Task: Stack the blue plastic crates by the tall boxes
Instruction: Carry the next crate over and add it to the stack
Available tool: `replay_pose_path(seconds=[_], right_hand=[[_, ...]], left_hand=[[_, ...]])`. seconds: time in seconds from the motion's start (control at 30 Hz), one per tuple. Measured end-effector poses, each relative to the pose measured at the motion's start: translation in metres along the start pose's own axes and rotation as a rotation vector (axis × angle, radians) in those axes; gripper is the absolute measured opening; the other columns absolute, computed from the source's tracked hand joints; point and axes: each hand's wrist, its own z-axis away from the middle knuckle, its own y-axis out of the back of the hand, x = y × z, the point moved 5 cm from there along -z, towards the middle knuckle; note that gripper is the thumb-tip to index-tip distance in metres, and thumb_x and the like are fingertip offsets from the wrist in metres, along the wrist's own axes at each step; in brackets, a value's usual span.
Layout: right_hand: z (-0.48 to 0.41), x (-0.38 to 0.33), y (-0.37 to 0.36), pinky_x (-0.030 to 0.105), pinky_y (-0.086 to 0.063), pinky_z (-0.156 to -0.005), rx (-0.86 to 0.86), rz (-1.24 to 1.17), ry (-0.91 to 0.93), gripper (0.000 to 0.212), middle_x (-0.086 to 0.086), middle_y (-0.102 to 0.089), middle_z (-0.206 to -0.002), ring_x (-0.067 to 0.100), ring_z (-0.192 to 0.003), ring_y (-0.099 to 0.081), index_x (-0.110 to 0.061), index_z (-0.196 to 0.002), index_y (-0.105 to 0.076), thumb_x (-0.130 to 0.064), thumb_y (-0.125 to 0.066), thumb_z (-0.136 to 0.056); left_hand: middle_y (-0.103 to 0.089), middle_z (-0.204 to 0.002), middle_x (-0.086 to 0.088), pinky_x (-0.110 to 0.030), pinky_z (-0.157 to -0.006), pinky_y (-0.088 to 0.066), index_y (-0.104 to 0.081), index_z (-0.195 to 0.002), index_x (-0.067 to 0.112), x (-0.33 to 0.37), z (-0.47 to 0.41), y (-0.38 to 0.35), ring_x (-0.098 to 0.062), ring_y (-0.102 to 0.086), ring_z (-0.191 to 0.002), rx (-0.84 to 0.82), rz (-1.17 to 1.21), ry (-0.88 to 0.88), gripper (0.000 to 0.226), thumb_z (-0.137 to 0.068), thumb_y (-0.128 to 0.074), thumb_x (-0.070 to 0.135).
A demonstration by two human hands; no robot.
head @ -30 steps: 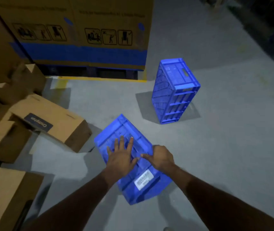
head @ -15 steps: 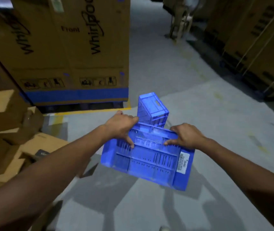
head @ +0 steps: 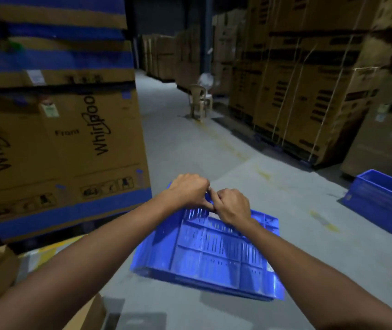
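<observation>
Blue crate [head: 214, 253], apparently lifted clear of the floor and tilted, just beside the tall boxes [head: 59, 151]. Its far rim is gripped by the left hand [head: 187, 190] and right hand [head: 231, 206], knuckles touching. A wider-spaced hold is advised before stacking on the second crate [head: 380, 201].

L hand [head: 187, 191], R hand [head: 231, 207] curled, prob. gripping.

Both forearms bare up to frame edge; left hand [head: 187, 191], right hand [head: 231, 206] bare, knuckles visible.
</observation>
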Motion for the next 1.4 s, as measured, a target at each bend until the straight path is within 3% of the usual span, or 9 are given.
replay_pose_path(seconds=[0.2, 0.43, 0.53, 0.63, 0.8, 0.97, 1.1, 1.2, 1.4], right_hand=[[-0.008, 0.008, 0.025, 0.039, -0.046, -0.07, 0.044, -0.022, -0.009, 0.074, 0.014, -0.068, -0.077, 0.036, -0.077, -0.062, -0.016, -0.054, -0.05, -0.072, -0.02, -0.09], [-0.024, 0.092, 0.074, 0.036, -0.039, -0.06, 0.052, -0.131, -0.139, 0.072, 0.008, -0.053, -0.057, 0.031, -0.061, -0.055, -0.012, -0.048, -0.039, -0.066, -0.029, -0.094], [-0.031, 0.137, 0.092, 0.036, -0.032, -0.054, 0.083, -0.169, -0.146, 0.067, 0.006, -0.044, -0.05, 0.03, -0.054, -0.048, -0.014, -0.049, -0.031, -0.063, -0.031, -0.096], [-0.038, 0.186, 0.115, 0.037, -0.029, -0.054, 0.143, -0.221, -0.157, 0.068, 0.005, -0.039, -0.045, 0.03, -0.052, -0.044, -0.013, -0.047, -0.029, -0.063, -0.031, -0.094], [-0.059, 0.224, 0.169, 0.04, -0.032, -0.058, 0.16, -0.383, -0.084, 0.07, 0.005, -0.049, -0.053, 0.024, -0.055, -0.046, -0.011, -0.053, -0.041, -0.066, -0.029, -0.093], [-0.076, 0.277, 0.213, 0.036, -0.035, -0.054, 0.073, -0.197, -0.186, 0.064, 0.004, -0.052, -0.054, 0.027, -0.059, -0.052, -0.015, -0.05, -0.048, -0.068, -0.048, -0.085], [-0.088, 0.308, 0.238, 0.041, -0.049, -0.06, 0.085, -0.133, -0.277, 0.055, 0.003, -0.06, -0.059, 0.024, -0.06, -0.059, -0.017, -0.054, -0.056, -0.059, -0.049, -0.09], [-0.097, 0.327, 0.258, 0.032, -0.038, -0.052, 0.155, -0.089, -0.288, 0.051, 0.0, -0.055, -0.055, 0.019, -0.054, -0.052, -0.016, -0.053, -0.051, -0.046, -0.05, -0.094], [-0.117, 0.394, 0.282, 0.034, -0.037, -0.059, 0.191, 0.157, -0.28, 0.052, 0.005, -0.056, -0.061, 0.027, -0.065, -0.054, -0.01, -0.056, -0.053, -0.044, -0.046, -0.094]], left_hand=[[-0.064, -0.076, -0.003, -0.031, -0.053, -0.035, -0.062, -0.087, 0.016, -0.013, -0.001, 0.007, -0.024, -0.058, -0.071, -0.07, 0.15, 0.018, 0.06, -0.075, -0.058, 0.074], [-0.058, -0.072, -0.016, -0.043, -0.07, -0.041, -0.058, -0.074, -0.002, -0.026, -0.023, -0.078, -0.022, -0.053, -0.068, 0.09, 1.217, 0.32, 0.088, -0.077, -0.043, 0.084], [-0.063, -0.1, -0.03, -0.048, -0.095, -0.039, -0.063, -0.096, 0.0, 0.021, -0.051, -0.077, -0.04, -0.059, -0.101, 0.208, 1.202, 0.45, 0.068, -0.095, -0.034, 0.062], [-0.054, -0.114, -0.033, -0.036, -0.092, -0.029, -0.057, -0.112, -0.006, 0.074, -0.092, -0.043, -0.04, -0.048, -0.112, 0.271, 0.971, 0.451, 0.046, -0.103, -0.023, 0.025], [-0.062, -0.104, -0.029, -0.04, -0.068, -0.034, -0.059, -0.083, -0.001, 0.164, -0.186, -0.002, -0.042, -0.056, -0.094, 0.325, 0.681, 0.363, 0.048, -0.087, -0.024, 0.032], [-0.064, -0.114, -0.024, -0.04, -0.082, -0.042, -0.065, -0.099, 0.002, 0.236, -0.241, 0.022, -0.039, -0.058, -0.105, 0.338, 0.63, 0.312, 0.046, -0.101, -0.031, 0.032], [-0.068, -0.094, -0.021, -0.037, -0.071, -0.038, -0.063, -0.081, 0.006, 0.264, -0.278, 0.033, -0.038, -0.061, -0.093, 0.368, 0.666, 0.175, 0.049, -0.103, -0.028, 0.032], [-0.068, -0.087, -0.023, -0.042, -0.073, -0.04, -0.062, -0.072, 0.007, 0.261, -0.311, 0.023, -0.039, -0.06, -0.089, 0.347, 0.741, 0.093, 0.056, -0.104, -0.027, 0.036], [-0.063, -0.106, -0.031, -0.045, -0.088, -0.041, -0.064, -0.088, 0.003, 0.239, -0.364, -0.071, -0.042, -0.057, -0.104, 0.122, 0.799, 0.248, 0.064, -0.103, -0.019, 0.047]])
